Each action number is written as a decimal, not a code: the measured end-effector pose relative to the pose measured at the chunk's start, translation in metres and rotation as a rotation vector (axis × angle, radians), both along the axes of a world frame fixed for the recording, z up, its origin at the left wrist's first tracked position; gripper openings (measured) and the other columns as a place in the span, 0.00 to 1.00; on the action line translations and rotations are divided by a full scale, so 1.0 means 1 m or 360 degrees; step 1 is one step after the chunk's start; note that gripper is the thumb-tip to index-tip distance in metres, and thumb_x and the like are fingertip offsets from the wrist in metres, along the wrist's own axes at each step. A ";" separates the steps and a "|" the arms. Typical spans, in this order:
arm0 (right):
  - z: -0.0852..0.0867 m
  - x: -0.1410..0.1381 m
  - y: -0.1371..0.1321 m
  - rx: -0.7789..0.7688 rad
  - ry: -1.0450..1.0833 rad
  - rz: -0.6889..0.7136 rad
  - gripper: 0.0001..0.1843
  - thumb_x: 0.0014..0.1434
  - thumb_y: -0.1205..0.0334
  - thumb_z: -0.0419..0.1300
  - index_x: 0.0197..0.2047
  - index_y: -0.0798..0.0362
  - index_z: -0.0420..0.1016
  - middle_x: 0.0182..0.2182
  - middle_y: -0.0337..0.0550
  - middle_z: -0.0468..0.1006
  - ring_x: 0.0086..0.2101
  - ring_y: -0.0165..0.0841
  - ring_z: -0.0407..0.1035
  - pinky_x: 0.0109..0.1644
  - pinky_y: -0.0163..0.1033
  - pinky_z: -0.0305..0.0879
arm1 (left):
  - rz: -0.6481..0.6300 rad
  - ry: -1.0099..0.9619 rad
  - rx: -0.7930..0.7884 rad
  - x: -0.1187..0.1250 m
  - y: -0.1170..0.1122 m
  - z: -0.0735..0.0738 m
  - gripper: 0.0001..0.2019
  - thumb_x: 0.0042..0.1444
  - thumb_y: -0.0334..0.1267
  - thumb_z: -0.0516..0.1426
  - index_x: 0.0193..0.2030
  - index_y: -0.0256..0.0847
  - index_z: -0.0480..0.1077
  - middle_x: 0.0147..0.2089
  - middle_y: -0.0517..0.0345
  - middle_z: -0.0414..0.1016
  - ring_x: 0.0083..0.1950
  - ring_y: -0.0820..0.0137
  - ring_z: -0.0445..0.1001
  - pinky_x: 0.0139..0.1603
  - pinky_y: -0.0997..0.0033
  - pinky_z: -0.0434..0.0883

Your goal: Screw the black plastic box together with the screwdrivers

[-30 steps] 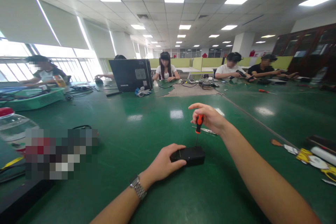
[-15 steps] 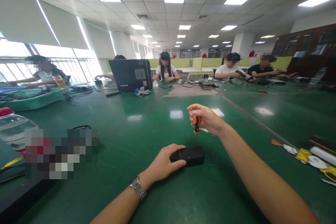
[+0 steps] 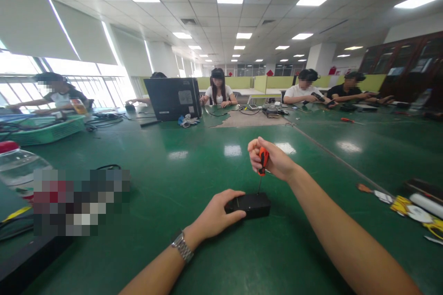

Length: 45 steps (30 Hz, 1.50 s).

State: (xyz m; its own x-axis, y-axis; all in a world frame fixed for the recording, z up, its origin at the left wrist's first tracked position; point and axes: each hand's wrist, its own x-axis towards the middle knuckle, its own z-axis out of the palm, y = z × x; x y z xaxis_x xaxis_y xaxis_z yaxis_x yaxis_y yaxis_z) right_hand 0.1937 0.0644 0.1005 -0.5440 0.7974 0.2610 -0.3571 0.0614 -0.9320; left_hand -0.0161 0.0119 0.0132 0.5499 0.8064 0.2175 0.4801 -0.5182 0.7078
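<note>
Head view, left hand: the left hand (image 3: 216,214) lay on the left end of the black box (image 3: 252,205), fingers curled over the top and thumb at the near side, pressing it to the table; a wristwatch (image 3: 182,245) was on this wrist.
Head view, right hand: the right hand (image 3: 273,160) was closed in a fist around the orange handle of the screwdriver (image 3: 262,162).
Screwdriver: it stood nearly upright, with the thin shaft going down to the top face of the box, toward its right part.
Black box: it sat flat on the green table (image 3: 194,166), straight in front of the person, between both forearms.
Progress, as a judgement: the tip appeared to be seated on the box and the box looked closed; no loose screw or removed cover was visible beside it, so the screw work seemed to be in an early or middle stage.
Not clear: the screw itself was too small to see.
Around: a laptop (image 3: 173,98) and a green basket (image 3: 48,131) stood well apart, and co-workers sat at the far side.
</note>
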 end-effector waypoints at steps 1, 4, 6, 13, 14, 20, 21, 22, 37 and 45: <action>0.000 -0.001 0.000 -0.0025 0.0034 0.0052 0.14 0.59 0.50 0.53 0.33 0.52 0.68 0.19 0.32 0.60 0.18 0.26 0.56 0.24 0.34 0.60 | -0.0002 0.0004 0.0000 0.000 0.000 0.000 0.20 0.55 0.41 0.61 0.55 0.43 0.69 0.49 0.55 0.73 0.46 0.66 0.70 0.49 0.69 0.65; -0.001 -0.002 0.001 -0.0026 0.0070 0.0077 0.08 0.54 0.57 0.55 0.29 0.52 0.66 0.23 0.34 0.63 0.22 0.26 0.58 0.25 0.34 0.60 | -0.0008 0.0003 0.0019 0.000 0.000 -0.001 0.20 0.55 0.41 0.60 0.55 0.42 0.69 0.49 0.55 0.73 0.47 0.65 0.70 0.50 0.69 0.65; 0.000 -0.001 0.001 0.0024 0.0015 -0.0049 0.06 0.52 0.60 0.57 0.27 0.53 0.66 0.25 0.36 0.65 0.24 0.26 0.60 0.26 0.33 0.62 | -0.0004 -0.0002 0.0028 -0.001 0.001 -0.002 0.21 0.55 0.41 0.61 0.55 0.43 0.69 0.49 0.55 0.73 0.47 0.65 0.70 0.51 0.68 0.65; 0.004 0.000 -0.001 0.0116 -0.0009 -0.0198 0.03 0.49 0.64 0.60 0.29 0.54 0.69 0.22 0.36 0.69 0.23 0.28 0.64 0.28 0.35 0.64 | -0.0012 0.0001 0.0028 -0.001 0.001 -0.002 0.20 0.55 0.42 0.60 0.55 0.43 0.69 0.49 0.55 0.73 0.48 0.64 0.71 0.51 0.68 0.66; 0.004 0.000 -0.001 0.0127 0.0000 -0.0197 0.03 0.49 0.64 0.59 0.29 0.54 0.69 0.21 0.36 0.69 0.22 0.28 0.64 0.28 0.36 0.64 | -0.0013 0.0003 0.0027 -0.001 0.001 -0.002 0.21 0.55 0.42 0.60 0.55 0.43 0.69 0.49 0.54 0.73 0.48 0.64 0.71 0.51 0.67 0.66; 0.003 -0.001 0.000 0.0161 -0.0079 -0.0371 0.04 0.47 0.64 0.59 0.24 0.55 0.70 0.24 0.38 0.72 0.24 0.28 0.67 0.29 0.34 0.64 | -0.0001 0.0025 0.0010 -0.001 0.001 -0.001 0.21 0.55 0.43 0.59 0.55 0.43 0.69 0.49 0.53 0.73 0.47 0.64 0.71 0.50 0.67 0.67; 0.003 -0.001 0.000 0.0155 -0.0086 -0.0388 0.03 0.47 0.65 0.59 0.25 0.55 0.71 0.24 0.38 0.72 0.24 0.28 0.66 0.28 0.34 0.64 | 0.0000 0.0025 0.0010 -0.001 0.001 -0.001 0.21 0.55 0.43 0.59 0.55 0.43 0.69 0.49 0.53 0.74 0.47 0.64 0.71 0.50 0.67 0.67; 0.003 -0.001 0.000 0.0145 -0.0077 -0.0383 0.02 0.47 0.65 0.59 0.26 0.55 0.72 0.23 0.37 0.71 0.23 0.27 0.66 0.28 0.34 0.64 | 0.0000 0.0022 0.0012 -0.001 0.001 -0.002 0.21 0.55 0.43 0.60 0.55 0.43 0.69 0.49 0.54 0.74 0.47 0.64 0.71 0.50 0.67 0.67; 0.004 0.000 -0.001 0.0003 0.0093 -0.0207 0.08 0.48 0.66 0.58 0.35 0.52 0.69 0.20 0.33 0.68 0.21 0.27 0.63 0.24 0.34 0.63 | -0.0008 0.0020 0.0024 -0.001 0.001 -0.001 0.21 0.55 0.43 0.60 0.55 0.43 0.69 0.49 0.54 0.74 0.46 0.64 0.71 0.51 0.67 0.66; 0.001 0.000 0.001 -0.0019 0.0094 -0.0287 0.10 0.48 0.67 0.60 0.36 0.53 0.71 0.24 0.34 0.70 0.24 0.27 0.64 0.29 0.35 0.65 | -0.0013 0.0041 0.0023 -0.001 0.001 0.000 0.21 0.55 0.43 0.60 0.55 0.43 0.68 0.49 0.54 0.73 0.47 0.64 0.71 0.51 0.67 0.66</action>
